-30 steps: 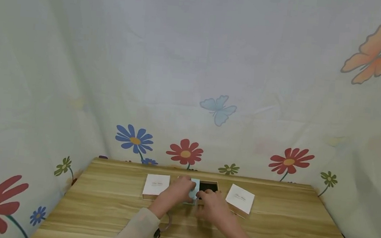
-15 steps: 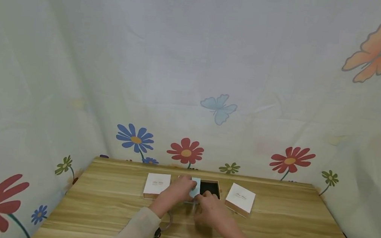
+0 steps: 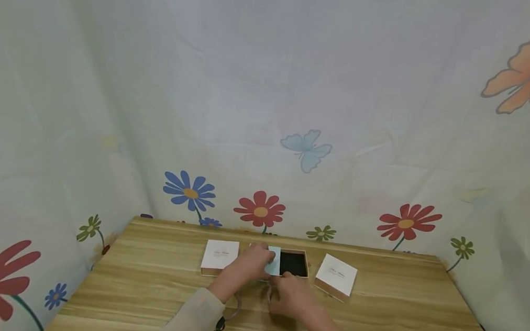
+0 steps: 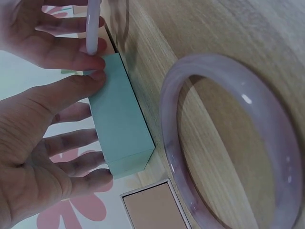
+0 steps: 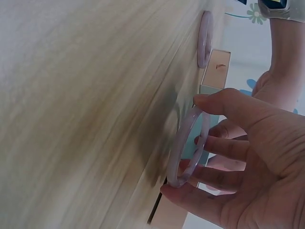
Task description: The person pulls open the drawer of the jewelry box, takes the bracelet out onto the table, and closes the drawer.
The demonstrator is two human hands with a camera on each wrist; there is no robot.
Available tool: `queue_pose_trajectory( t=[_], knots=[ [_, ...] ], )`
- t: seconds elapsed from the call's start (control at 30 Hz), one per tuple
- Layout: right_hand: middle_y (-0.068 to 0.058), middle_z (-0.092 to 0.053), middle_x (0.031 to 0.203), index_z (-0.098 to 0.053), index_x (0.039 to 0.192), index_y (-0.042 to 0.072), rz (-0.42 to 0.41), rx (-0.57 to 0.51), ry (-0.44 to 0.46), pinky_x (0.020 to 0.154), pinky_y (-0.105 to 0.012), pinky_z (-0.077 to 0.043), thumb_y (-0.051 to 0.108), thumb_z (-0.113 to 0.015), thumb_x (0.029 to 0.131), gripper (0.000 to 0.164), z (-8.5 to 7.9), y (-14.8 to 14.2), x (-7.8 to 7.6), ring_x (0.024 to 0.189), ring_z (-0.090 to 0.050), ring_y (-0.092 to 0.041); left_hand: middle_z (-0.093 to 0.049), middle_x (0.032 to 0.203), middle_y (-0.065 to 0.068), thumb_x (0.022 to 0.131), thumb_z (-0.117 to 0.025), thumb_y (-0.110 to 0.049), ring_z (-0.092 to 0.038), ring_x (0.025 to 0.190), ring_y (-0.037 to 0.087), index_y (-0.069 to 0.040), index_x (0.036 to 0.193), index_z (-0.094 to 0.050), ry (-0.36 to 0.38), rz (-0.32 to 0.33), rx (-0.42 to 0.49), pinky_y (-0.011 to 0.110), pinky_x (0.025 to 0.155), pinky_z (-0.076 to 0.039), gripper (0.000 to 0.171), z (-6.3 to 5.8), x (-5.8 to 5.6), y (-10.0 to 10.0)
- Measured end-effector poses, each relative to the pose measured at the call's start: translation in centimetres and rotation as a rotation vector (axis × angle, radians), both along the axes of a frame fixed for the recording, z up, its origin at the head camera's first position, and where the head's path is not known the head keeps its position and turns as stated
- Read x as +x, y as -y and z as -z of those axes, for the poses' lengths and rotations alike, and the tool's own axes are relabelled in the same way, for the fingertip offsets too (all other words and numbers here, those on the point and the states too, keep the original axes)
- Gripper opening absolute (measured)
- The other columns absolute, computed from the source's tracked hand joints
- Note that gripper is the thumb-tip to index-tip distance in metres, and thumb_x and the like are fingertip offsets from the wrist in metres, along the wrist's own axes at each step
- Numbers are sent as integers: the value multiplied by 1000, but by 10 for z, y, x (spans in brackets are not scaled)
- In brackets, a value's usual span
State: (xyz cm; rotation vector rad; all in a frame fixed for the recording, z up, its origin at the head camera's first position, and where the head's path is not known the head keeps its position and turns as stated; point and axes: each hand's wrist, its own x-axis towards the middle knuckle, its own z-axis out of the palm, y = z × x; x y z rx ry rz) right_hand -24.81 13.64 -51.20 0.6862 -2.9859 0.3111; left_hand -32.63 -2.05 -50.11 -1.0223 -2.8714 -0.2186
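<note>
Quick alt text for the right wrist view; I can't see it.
The right hand holds a pale purple bangle, a teal box behind it. Farther back, a second bangle lies on the wood-grain table near a brownish-pink box side.

The held bangle (image 5: pixel 179 143) looks super smooth and a bit translucent — glass or stone, can't tell which. The bangle lying on the tabletop (image 3: pixel 150 292) is properly glossy, with bright highlights. Teal box (image 4: pixel 121 114) reads as smooth matt card or paper, white boxes (image 3: pixel 220 253) pretty much the same. Black insert (image 3: pixel 294 264) is dull and matt. Tabletop's wood-grained with a soft sheen; backdrop (image 3: pixel 253 80) and sleeves (image 3: pixel 192 314) look like cloth.
</note>
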Motion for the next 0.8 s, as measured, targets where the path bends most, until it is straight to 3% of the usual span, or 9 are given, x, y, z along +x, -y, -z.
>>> queue_pose_trajectory(
  t=[0.47,0.8],
  knots=[
    [0,-60,89,-69,110,12,20,-34,80,64,-34,-46,28,-84,69,46,3,3,-2,79,-54,-16,-62,99,4,78,-90,-36,-53,85,16,-12,108,-74,0,-11,-23,29,76,-54,42,3,-4,-1],
    [-10,-68,101,-69,112,9,63,35,65,73,-43,-54,28,-85,70,49,9,12,0,96,-63,-33,-63,98,5,76,-91,-34,-54,84,16,-12,107,-75,-30,0,-39,29,77,-54,41,6,-5,-1]
  ],
)
